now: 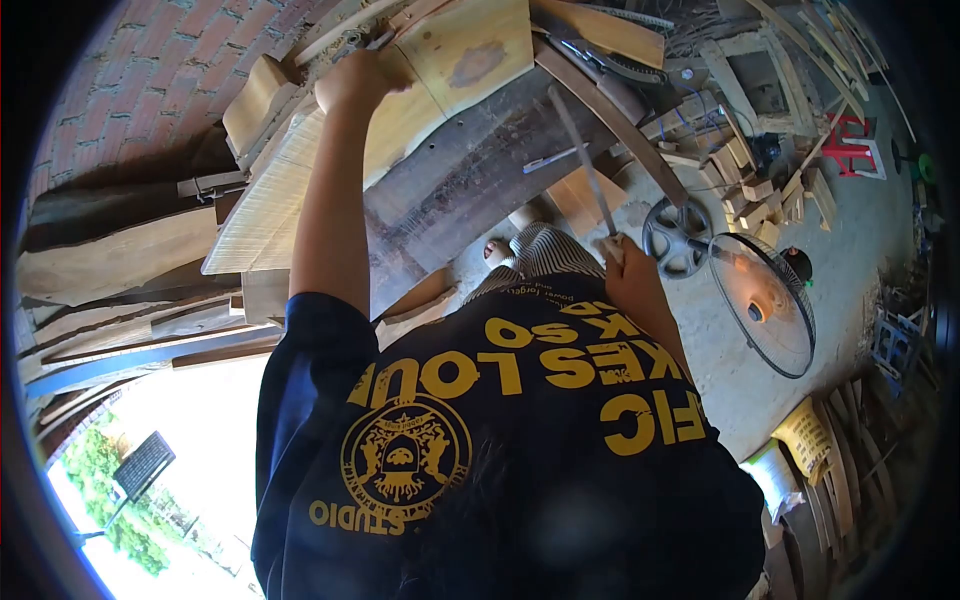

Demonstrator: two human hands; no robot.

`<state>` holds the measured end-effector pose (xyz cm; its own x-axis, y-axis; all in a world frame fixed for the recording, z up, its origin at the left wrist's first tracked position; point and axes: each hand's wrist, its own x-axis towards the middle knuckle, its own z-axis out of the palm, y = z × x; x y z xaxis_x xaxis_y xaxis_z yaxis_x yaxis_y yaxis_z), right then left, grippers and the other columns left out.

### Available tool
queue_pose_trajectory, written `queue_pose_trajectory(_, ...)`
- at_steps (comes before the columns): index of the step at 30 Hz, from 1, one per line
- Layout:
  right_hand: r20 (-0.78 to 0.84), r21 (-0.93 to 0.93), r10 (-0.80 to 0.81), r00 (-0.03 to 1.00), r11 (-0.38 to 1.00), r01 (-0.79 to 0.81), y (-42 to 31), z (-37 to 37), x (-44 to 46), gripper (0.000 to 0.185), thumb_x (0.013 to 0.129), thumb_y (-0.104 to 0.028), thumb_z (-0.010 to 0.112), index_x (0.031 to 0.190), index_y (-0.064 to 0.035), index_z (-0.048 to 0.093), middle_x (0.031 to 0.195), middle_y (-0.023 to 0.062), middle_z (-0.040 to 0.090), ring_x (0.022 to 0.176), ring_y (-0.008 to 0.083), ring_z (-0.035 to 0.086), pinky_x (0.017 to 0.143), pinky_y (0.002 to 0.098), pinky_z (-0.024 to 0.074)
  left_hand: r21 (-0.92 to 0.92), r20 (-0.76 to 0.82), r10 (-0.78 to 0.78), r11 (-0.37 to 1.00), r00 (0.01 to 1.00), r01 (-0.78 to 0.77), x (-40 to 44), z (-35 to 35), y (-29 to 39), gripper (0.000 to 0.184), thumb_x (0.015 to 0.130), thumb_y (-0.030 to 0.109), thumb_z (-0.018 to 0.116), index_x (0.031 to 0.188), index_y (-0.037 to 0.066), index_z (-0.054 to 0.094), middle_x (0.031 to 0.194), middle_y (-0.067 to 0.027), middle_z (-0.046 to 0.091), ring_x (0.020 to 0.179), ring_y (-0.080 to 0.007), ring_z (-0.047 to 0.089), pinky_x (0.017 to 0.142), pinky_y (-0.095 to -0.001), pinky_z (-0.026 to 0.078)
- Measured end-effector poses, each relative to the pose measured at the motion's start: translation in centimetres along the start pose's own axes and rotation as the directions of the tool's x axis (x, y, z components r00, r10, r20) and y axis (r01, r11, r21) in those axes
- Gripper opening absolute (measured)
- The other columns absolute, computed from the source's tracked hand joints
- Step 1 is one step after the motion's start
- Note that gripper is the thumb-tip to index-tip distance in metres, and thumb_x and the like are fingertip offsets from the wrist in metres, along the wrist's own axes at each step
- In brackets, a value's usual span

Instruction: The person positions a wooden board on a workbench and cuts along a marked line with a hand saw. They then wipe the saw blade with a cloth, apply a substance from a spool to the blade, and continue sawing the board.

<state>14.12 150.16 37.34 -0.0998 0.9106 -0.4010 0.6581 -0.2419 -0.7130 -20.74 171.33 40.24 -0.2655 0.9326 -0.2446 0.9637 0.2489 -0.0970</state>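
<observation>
My left hand [350, 84] is stretched out to the upper left, over a pale wooden board [480, 60] with a dark stain. Its fingers are curled closed at the board's far edge, and what they grip is hidden from me. Low at my right side, my right hand [630, 270] is wrapped round the pale handle end of a long, thin, grey flat tool [582, 150]; I cannot tell its exact kind. The tool slants up and away, past the edge of a dark, worn work surface [450, 170].
Curved boards [110, 255] are stacked at left below a brick wall [150, 90]. To the right are a dark handwheel [678, 237], a standing fan [762, 305], wood offcuts [745, 180] and a red stool [850, 148]. Sacks [803, 440] lie at lower right.
</observation>
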Motion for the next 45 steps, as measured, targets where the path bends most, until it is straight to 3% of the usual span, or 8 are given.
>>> queue_pose_trajectory(4,-0.018,0.050,-0.025,1.000,0.998,0.026,-0.4,0.4,0.5,0.022,0.088,-0.013,0.050,0.101,0.0040,0.052,0.085,0.0295,0.062,0.084,0.0455,0.060,0.068,0.0465,0.0485,0.011,-0.180,0.084,0.996,0.980,-0.083,-0.4,0.8,-0.4,0.055,0.068,0.063,0.065,0.106,0.024,0.064,0.097,-0.0069,0.069,0.091,-0.0233,0.066,0.074,-0.0374,0.052)
queue_pose_trajectory(8,0.052,0.030,-0.012,0.999,1.000,0.010,0.2,0.9,1.0,0.022,0.088,-0.015,0.050,0.101,0.0039,0.052,0.086,0.0295,0.061,0.085,0.0455,0.059,0.069,0.0470,0.0483,-0.030,-0.160,0.052,0.998,0.986,-0.057,-0.5,1.3,-0.2,0.066,0.068,0.067,0.061,0.116,0.022,0.060,0.099,-0.0098,0.068,0.094,-0.0275,0.065,0.075,-0.0405,0.050)
queue_pose_trajectory(14,0.007,0.052,-0.035,0.999,0.998,0.035,0.2,1.0,2.5,0.022,0.088,-0.015,0.051,0.100,0.0027,0.052,0.086,0.0290,0.061,0.084,0.0454,0.059,0.069,0.0476,0.0481,-0.025,-0.334,0.124,0.990,0.934,-0.140,-0.7,2.8,-0.8,0.049,0.079,0.061,0.052,0.107,0.022,0.061,0.081,-0.0103,0.069,0.074,-0.0322,0.067,0.064,-0.0436,0.052)
queue_pose_trajectory(16,-0.006,0.043,-0.052,0.999,0.998,0.052,0.0,1.1,3.0,0.021,0.090,-0.013,0.050,0.101,0.0050,0.053,0.082,0.0271,0.062,0.080,0.0433,0.062,0.065,0.0404,0.0479,-0.026,-0.409,0.186,0.976,0.893,-0.215,-0.7,3.1,-1.1,0.045,0.081,0.059,0.050,0.104,0.022,0.062,0.078,-0.0118,0.068,0.071,-0.0337,0.066,0.062,-0.0452,0.052)
queue_pose_trajectory(22,0.052,-0.005,-0.032,0.998,0.999,0.032,-0.4,1.1,3.9,0.023,0.088,-0.016,0.052,0.101,0.0023,0.052,0.084,0.0269,0.063,0.081,0.0430,0.061,0.068,0.0470,0.0490,0.087,-0.389,0.143,0.989,0.910,-0.118,-2.5,1.9,0.9,0.043,0.079,0.060,0.054,0.097,0.022,0.062,0.073,-0.0073,0.068,0.066,-0.0254,0.067,0.057,-0.0388,0.053)
queue_pose_trajectory(28,0.071,-0.017,-0.054,0.996,0.998,0.055,-0.9,1.2,4.6,0.023,0.090,-0.017,0.051,0.100,0.0036,0.053,0.085,0.0274,0.062,0.083,0.0430,0.061,0.066,0.0430,0.0482,0.048,-0.302,0.124,0.992,0.945,-0.115,-2.0,1.9,0.3,0.045,0.077,0.059,0.056,0.104,0.023,0.061,0.081,-0.0058,0.069,0.076,-0.0233,0.067,0.064,-0.0388,0.053)
queue_pose_trajectory(31,0.079,-0.030,-0.083,0.993,0.996,0.085,-1.4,1.4,5.0,0.022,0.090,-0.016,0.050,0.099,0.0040,0.053,0.085,0.0277,0.062,0.083,0.0439,0.061,0.067,0.0437,0.0481,0.028,-0.229,0.144,0.990,0.963,-0.142,-2.1,1.5,0.1,0.051,0.076,0.059,0.056,0.112,0.024,0.059,0.088,-0.0116,0.069,0.082,-0.0308,0.067,0.069,-0.0416,0.052)
queue_pose_trajectory(45,0.197,0.062,-0.286,0.938,0.958,0.280,-4.5,3.1,6.6,0.027,0.089,-0.015,0.045,0.108,0.0037,0.045,0.081,0.0278,0.060,0.077,0.0444,0.060,0.065,0.0469,0.0453,-0.055,-0.336,-0.001,0.998,0.942,-0.018,-3.8,1.9,2.5,0.047,0.069,0.060,0.058,0.100,0.026,0.065,0.081,-0.0046,0.070,0.075,-0.0197,0.067,0.063,-0.0343,0.049)
